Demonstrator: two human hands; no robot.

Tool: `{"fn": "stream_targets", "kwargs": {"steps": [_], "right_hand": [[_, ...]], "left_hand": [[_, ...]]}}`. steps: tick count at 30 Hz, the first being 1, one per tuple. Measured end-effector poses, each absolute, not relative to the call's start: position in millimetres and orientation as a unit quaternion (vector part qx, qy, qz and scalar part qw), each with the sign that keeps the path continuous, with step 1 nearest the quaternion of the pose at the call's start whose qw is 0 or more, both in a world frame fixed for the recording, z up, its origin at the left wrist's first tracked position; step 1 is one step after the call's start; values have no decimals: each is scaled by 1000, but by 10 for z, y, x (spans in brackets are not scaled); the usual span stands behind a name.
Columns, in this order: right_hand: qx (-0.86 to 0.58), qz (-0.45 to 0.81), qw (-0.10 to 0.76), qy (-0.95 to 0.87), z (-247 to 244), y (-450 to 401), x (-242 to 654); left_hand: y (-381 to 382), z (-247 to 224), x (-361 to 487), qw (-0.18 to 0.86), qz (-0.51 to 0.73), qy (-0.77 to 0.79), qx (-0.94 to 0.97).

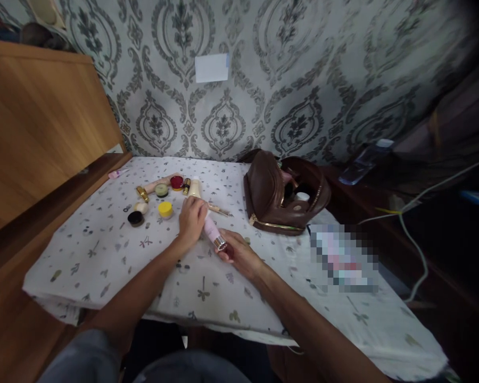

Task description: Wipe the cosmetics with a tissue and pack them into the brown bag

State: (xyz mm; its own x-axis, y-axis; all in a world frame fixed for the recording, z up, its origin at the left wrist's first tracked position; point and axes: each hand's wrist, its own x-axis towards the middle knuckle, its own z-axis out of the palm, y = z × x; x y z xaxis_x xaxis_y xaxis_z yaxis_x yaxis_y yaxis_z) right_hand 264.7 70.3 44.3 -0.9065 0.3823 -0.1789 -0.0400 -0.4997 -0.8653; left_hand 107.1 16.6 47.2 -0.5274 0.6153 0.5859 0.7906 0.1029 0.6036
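Observation:
A slim pale pink tube (212, 232) with a shiny silver band slants between my hands above the cloth-covered table. My left hand (192, 221) is closed around its far end, the fingers curled over it. At the silver end, my right hand (239, 255) grips the tube from the right and below. Just beyond my left hand stands a cream-coloured bottle (195, 186), partly hidden by my fingers. A makeup brush (219, 210) lies behind the tube. To the left of my left hand sits a small yellow-lidded jar (165, 209).
Several small cosmetics lie further left, among them a black-lidded jar (135, 218), a green jar (161, 190) and a red jar (176, 183). An open brown bag (271, 197) stands right of my hands. A blurred flat item (343, 260) lies at the right. Wooden furniture (43, 133) borders the left.

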Motion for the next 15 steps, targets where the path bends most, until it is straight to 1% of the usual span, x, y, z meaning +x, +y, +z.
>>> {"fn": "stream_targets", "kwargs": {"steps": [4,6,12,15], "right_hand": [[-164,845,109,-496,422,676,2672],[-156,851,107,-490,419,672,2677],[-161,870,65,-462,420,679,2668],[-174,865,67,-466,422,678,2666]], "left_hand": [[209,405,834,7,-567,-725,-391],[224,363,760,-23,-588,-718,-373],[239,259,641,-75,-634,-694,-332],[253,233,610,-83,-667,-677,-301]]}}
